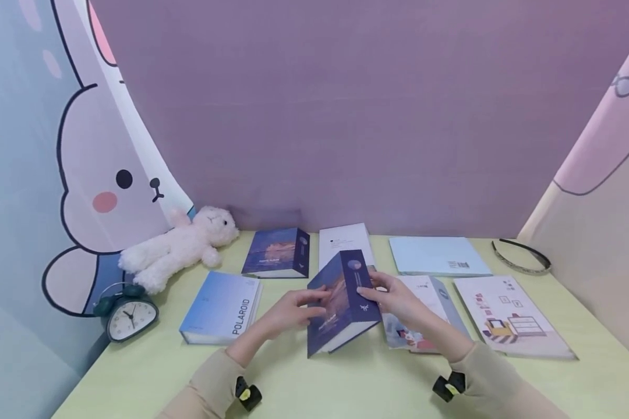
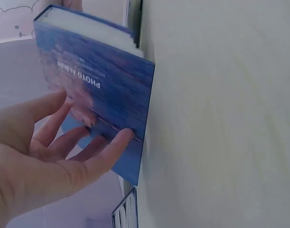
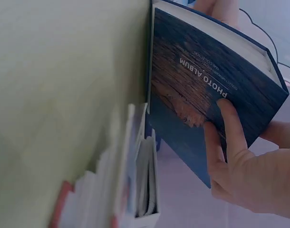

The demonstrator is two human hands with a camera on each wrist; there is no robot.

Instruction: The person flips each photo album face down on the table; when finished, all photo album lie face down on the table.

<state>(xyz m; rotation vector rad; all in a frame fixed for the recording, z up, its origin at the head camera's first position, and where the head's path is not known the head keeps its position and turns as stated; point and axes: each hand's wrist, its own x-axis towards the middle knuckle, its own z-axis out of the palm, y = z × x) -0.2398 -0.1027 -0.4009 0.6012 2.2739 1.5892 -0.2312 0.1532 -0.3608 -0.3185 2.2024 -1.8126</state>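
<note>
A thick dark-blue photo album with a dusk-sky cover stands tilted on its lower edge on the pale green tabletop, steadied from both sides: the left hand lays nearly straight fingers flat against the front cover, while the right hand clasps the spine side, its fingers pressed over the other cover with the thumb behind the book. Because the left hand only presses rather than closes round the book, the likeliest fault is judged to be the album slipping on its bottom edge or falling toward that open palm if the right-hand clasp loosens (the loose page block could also fan open). Just right of the grip, almost under the right wrist, lies a flat illustrated album with a grey spine; a tip that way would land on it. Left of the grip lies a light-blue album lettered POLAROID, and beyond the grip a second dark-blue album and a white booklet, all close. The widest bare room is on the near side of the grip, toward the person's sleeves; the table's near edge is out of view.
</note>
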